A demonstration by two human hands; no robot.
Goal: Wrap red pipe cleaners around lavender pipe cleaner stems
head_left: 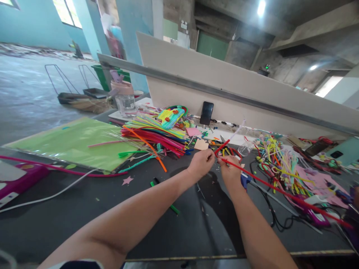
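Observation:
Both my hands meet over the middle of the table, around a long red pipe cleaner (266, 180). Its long end runs past my right wrist, down to the right. My left hand (201, 163) pinches it near a bend, fingertips closed. Close beside it, my right hand (230, 170) has thumb and fingers closed on the same pipe cleaner. A short red piece sticks up between the hands, with a pale lilac stem (238, 129) rising from its tip. Just beyond the right wrist lies a blue-handled tool (245, 180), partly hidden.
A heap of coloured pipe cleaners (157, 136) lies to the left, beside a green sheet in a clear sleeve (75, 145). A phone (206, 113) leans on the partition. More tangled stems (283, 160) and black cables (269, 209) lie right. A water bottle (125, 99) stands back left.

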